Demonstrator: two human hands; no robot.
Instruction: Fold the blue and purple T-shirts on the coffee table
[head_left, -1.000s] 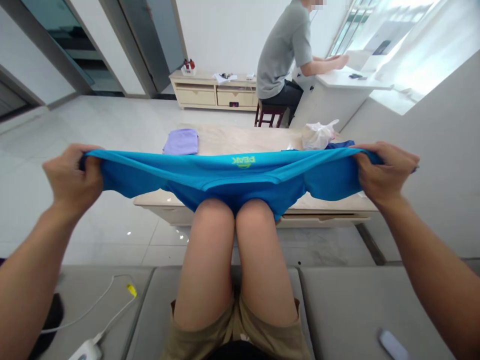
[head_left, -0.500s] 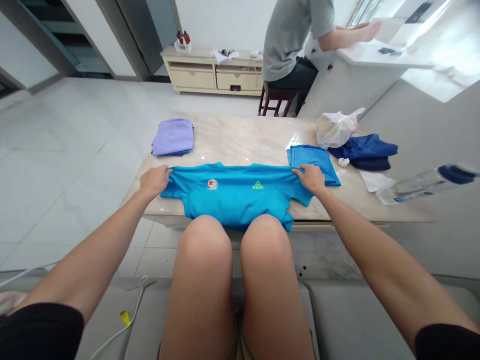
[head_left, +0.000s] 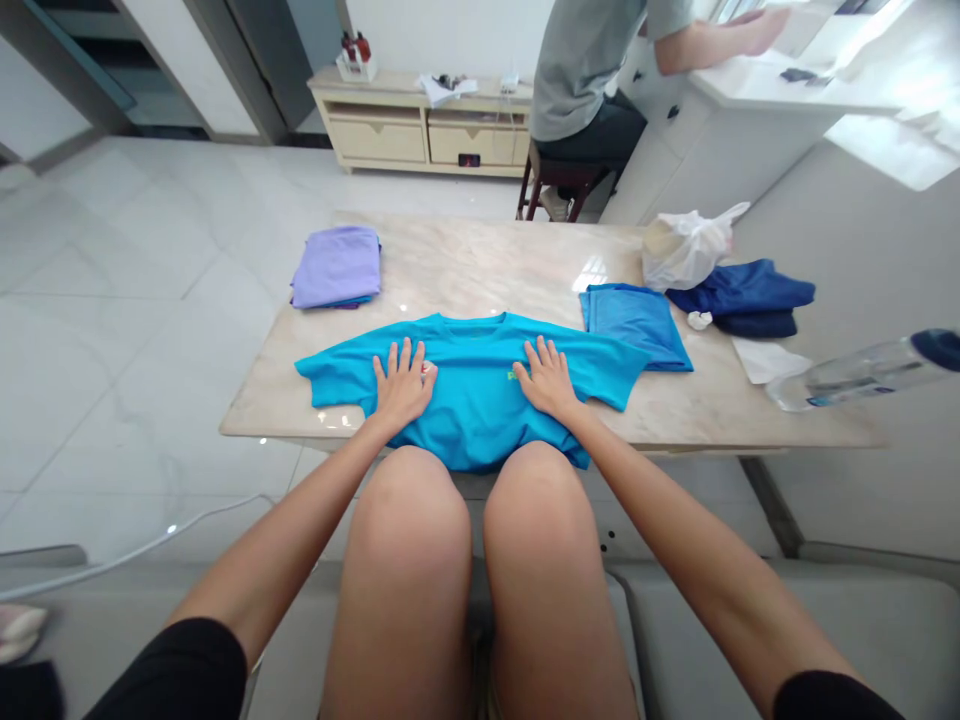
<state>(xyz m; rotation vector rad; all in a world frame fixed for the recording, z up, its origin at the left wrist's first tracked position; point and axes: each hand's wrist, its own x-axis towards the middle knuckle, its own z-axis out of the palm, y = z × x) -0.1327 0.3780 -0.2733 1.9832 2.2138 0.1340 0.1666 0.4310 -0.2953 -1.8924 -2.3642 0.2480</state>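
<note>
A bright blue T-shirt [head_left: 472,400] lies spread across the near side of the marble-topped table [head_left: 465,260], its collar toward the far side and its lower part draping over the edge by my knees. My left hand [head_left: 403,388] rests flat on the left chest, fingers spread, mostly covering a round badge. On the opposite chest my right hand [head_left: 546,378] presses down with fingers apart, partly over a small green logo. Both sleeves stretch outward, and the right one overlaps a folded blue garment [head_left: 637,320].
Folded purple clothing [head_left: 337,265] sits at the table's left. To the right are a white plastic bag [head_left: 686,250], dark blue clothing [head_left: 750,295], a white paper [head_left: 769,360] and a clear bottle [head_left: 862,375]. A person in grey [head_left: 577,70] sits on a stool beyond the table.
Both hands have let go of the sleeve ends and moved inward onto the shirt's chest, opening flat. The sleeves now lie loose, spread wider on the table.
</note>
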